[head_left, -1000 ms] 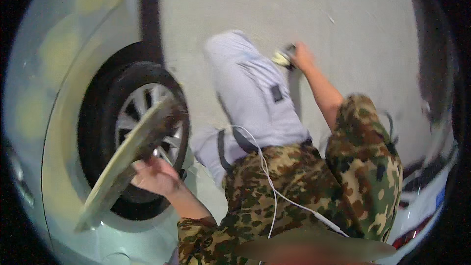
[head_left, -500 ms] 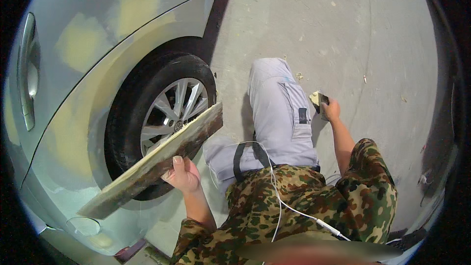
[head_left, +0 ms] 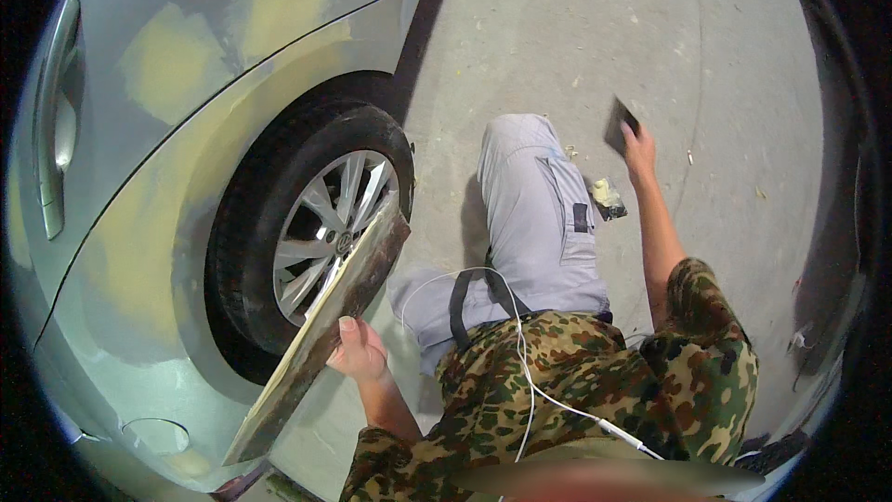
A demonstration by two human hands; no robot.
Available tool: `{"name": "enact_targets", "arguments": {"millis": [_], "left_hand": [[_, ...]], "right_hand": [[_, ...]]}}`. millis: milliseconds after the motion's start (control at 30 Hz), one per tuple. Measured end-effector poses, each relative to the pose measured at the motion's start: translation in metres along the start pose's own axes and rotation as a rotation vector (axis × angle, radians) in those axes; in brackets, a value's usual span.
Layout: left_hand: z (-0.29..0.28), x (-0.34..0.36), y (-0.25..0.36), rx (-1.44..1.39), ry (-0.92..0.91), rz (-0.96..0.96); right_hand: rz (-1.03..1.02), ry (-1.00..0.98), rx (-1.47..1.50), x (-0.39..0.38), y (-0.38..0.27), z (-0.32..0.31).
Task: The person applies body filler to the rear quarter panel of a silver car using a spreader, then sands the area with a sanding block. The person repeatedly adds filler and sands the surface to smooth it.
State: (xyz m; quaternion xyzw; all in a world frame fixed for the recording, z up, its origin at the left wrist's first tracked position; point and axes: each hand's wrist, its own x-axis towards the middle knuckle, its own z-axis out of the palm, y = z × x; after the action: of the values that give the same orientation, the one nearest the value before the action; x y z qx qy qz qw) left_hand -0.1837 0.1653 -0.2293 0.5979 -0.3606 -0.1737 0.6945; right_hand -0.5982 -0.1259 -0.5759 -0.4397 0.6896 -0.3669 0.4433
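My left hand is closed on a long, narrow mixing board, thumb on its upper edge. The board is dark and stained, with pale yellow filler along one side, and tilts in front of the car wheel. Over the floor to the right of my knee, my right hand grips a thin, dark, flat filler spreader. Below it, close beside my trouser leg, a small dark piece topped with a lump of pale yellow filler lies on the floor. My right fingers are partly hidden.
The grey car body stands close on my left, with yellow filler patches around the wheel arch and door. A white cable hangs across my camouflage top. Small bits of debris dot the concrete floor.
My right hand has risen away from the filler lump with the spreader, leaving the lump on the floor. The board in my left hand has turned steeper, its lower end swinging right.
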Motion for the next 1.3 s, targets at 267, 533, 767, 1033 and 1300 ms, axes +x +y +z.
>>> {"name": "enact_targets", "arguments": {"millis": [267, 533, 767, 1033, 1300], "left_hand": [[-0.020, -0.021, 0.000, 0.106, 0.204, -0.089], [-0.047, -0.039, 0.007, 0.139, 0.210, -0.109], [-0.044, -0.037, 0.012, 0.197, 0.334, -0.164], [-0.049, -0.032, 0.009, 0.228, 0.224, -0.168], [-0.047, -0.021, -0.008, 0.013, 0.045, -0.218]], "right_hand": [[-0.748, -0.167, 0.424, 0.004, -0.278, 0.233], [-0.767, -0.019, 0.623, -0.026, -0.356, 0.324], [-0.822, 0.008, 0.569, -0.048, -0.335, 0.352], [-0.787, -0.192, 0.338, -0.072, -0.300, 0.305], [-0.930, -1.224, 0.632, -0.155, -0.352, 0.119]]}}
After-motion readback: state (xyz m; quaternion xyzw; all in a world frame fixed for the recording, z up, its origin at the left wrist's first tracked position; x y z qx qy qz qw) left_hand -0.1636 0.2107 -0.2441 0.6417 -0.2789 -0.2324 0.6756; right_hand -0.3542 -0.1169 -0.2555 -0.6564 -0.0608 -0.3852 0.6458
